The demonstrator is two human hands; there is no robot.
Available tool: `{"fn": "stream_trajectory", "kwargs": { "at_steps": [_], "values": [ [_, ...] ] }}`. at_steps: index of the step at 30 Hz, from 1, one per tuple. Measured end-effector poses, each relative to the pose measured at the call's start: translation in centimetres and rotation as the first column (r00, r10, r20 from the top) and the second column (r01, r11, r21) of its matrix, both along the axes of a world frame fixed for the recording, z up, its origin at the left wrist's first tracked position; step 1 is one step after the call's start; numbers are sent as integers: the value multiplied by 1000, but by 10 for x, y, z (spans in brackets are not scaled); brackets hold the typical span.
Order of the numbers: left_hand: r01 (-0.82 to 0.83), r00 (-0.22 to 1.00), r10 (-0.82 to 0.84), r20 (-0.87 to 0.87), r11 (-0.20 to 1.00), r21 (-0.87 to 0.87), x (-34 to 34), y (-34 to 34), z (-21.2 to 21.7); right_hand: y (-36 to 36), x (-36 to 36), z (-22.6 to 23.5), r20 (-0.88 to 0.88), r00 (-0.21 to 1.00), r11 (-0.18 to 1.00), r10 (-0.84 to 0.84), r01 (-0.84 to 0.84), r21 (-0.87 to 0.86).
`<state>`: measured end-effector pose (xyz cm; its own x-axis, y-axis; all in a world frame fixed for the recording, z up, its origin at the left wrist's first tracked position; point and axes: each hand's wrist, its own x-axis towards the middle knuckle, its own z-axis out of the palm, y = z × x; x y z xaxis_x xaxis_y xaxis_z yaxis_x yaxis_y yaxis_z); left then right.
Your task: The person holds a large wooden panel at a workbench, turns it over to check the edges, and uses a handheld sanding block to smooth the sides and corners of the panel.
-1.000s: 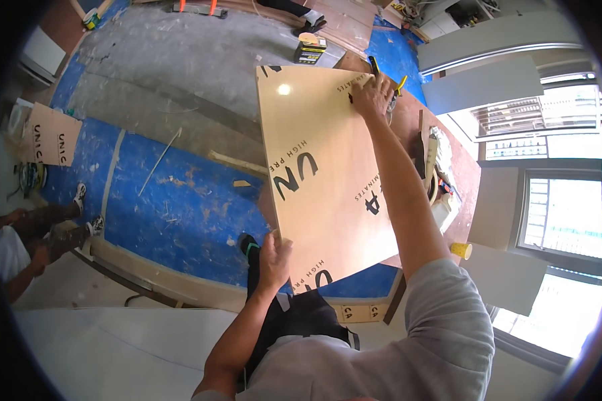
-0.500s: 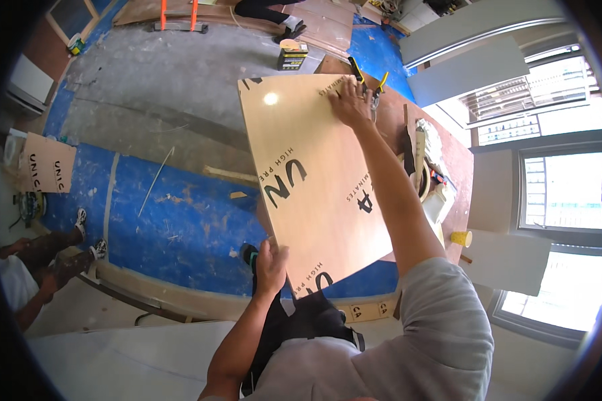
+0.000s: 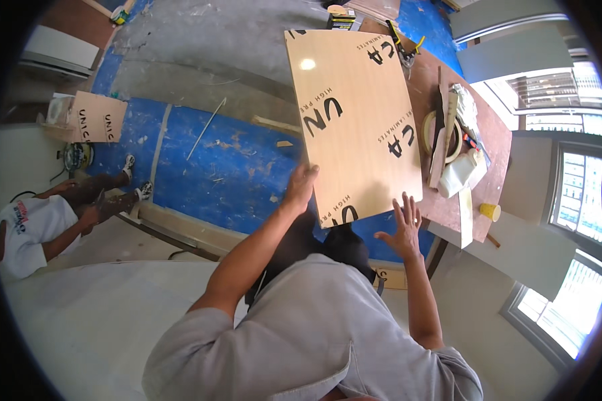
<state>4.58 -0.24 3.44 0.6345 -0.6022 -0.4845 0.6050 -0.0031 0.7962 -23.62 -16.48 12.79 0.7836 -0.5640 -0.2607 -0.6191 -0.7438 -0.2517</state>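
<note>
A pale wood-coloured laminate panel (image 3: 361, 144) with black printing lies before me, its upper right side over a brown worktable (image 3: 478, 194). My left hand (image 3: 303, 187) grips the panel's left edge near the lower corner, the thumb on top and the other fingers hidden beneath. By the lower right corner, my right hand (image 3: 404, 230) is open with its fingers spread. Its fingertips are at the panel's edge; whether they touch it I cannot tell. Yellow-handled snips (image 3: 405, 47) lie beyond the far right corner.
On the table are rolls of tape (image 3: 429, 127), a white bottle (image 3: 458, 175), wood strips (image 3: 440, 134) and a yellow cup (image 3: 490, 212). A seated person (image 3: 60, 220) is at the left. Blue sheeting (image 3: 207, 170) covers part of the floor, with a thin strip (image 3: 206, 128) on it.
My right hand has come back from the panel's far right corner to its near right corner. My left hand still holds the left edge. The view has shifted, showing more of the seated person.
</note>
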Motion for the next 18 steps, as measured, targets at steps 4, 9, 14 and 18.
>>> {"fn": "stream_trajectory", "kwargs": {
  "at_steps": [4, 9, 14, 18],
  "values": [
    [26, 999, -25, -25, 998, 56, 19, 8, 4, 22, 20, 9, 43, 999, 999, 16, -13, -51],
    [118, 993, -118, 16, 993, 26, 42, 1, 67, 10, 25, -10, 266, 962, 978, 65, -9, -207],
    [143, 987, -145, 67, 989, 34, 55, -5, 96, 18, 11, -21, 360, 933, 986, -19, 77, -147],
    [106, 991, -109, 83, 993, 48, 53, -10, 127, 19, 2, -17, 371, 910, 982, -185, 189, 27]
  ]
}}
